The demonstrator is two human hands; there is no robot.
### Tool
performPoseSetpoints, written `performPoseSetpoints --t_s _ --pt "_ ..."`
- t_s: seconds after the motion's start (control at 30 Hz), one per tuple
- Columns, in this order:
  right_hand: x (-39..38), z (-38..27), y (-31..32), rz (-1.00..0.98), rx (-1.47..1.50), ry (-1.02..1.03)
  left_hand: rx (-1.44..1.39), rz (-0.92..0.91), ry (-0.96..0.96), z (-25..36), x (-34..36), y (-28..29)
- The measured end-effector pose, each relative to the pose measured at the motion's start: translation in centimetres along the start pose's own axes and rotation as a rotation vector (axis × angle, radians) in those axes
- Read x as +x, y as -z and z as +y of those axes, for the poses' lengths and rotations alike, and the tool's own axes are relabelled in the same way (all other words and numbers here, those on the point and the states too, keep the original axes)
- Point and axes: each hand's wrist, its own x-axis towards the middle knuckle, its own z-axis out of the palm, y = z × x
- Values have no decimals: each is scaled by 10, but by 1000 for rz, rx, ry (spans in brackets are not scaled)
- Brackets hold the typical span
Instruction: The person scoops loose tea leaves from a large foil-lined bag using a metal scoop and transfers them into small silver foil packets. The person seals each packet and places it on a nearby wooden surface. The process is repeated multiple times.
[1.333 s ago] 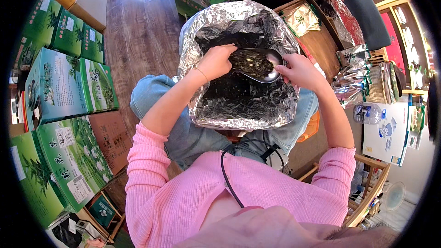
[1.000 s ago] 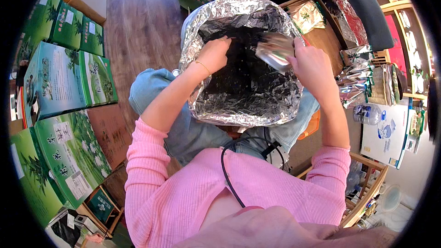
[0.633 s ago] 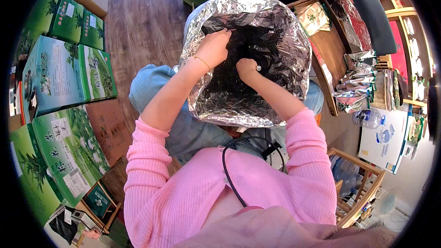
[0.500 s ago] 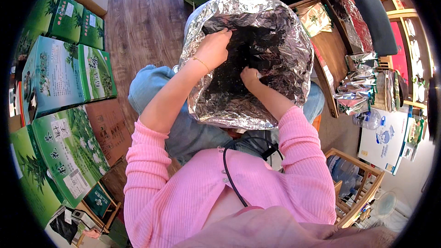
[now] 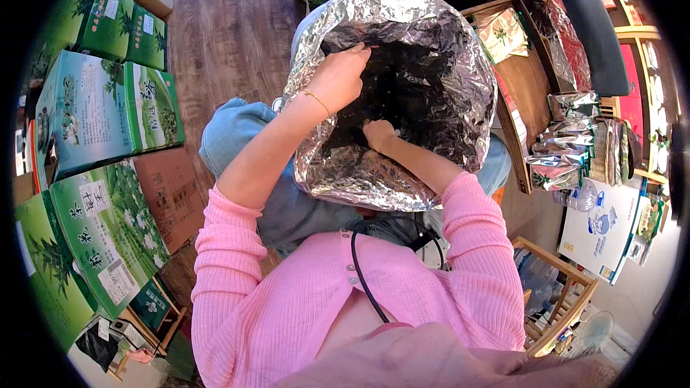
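Observation:
A large silver foil bag (image 5: 467, 100) stands wide open between my knees, its rim crumpled and turned outward. Dark loose matter lies deep inside, too shadowed to name. Over the left side of the opening, my left hand (image 5: 339, 77) has its fingers bent and drawn together near the inner wall. Whatever its fingertips hold is too small to make out. Lower in the bag, my right hand (image 5: 379, 134) is closed with curled fingers near the dark contents. What it grips, if anything, is hidden.
Green tea boxes (image 5: 100, 237) and a brown carton (image 5: 165, 197) are stacked on the left. To the right stand a wooden tray (image 5: 517, 93) with foil packets (image 5: 564, 147) beside it, and a wooden rack (image 5: 553, 294) with plastic bottles. A black cable (image 5: 357, 266) hangs over my front.
My right hand has shifted left and slightly nearer to me inside the bag, its fingers still curled. My left hand stays at the left side of the opening, nearly unmoved.

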Motion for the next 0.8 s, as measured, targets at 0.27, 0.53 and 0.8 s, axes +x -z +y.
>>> performPoseSetpoints --t_s 0.27,0.53,0.8 --pt "14 -5 -26 197 -53 38 12 2 -15 -3 3 -5" --pt "18 13 -15 187 131 -124 -15 34 -18 0 0 -4" --pt "7 11 6 51 423 -88 -37 40 -15 1 1 -3"
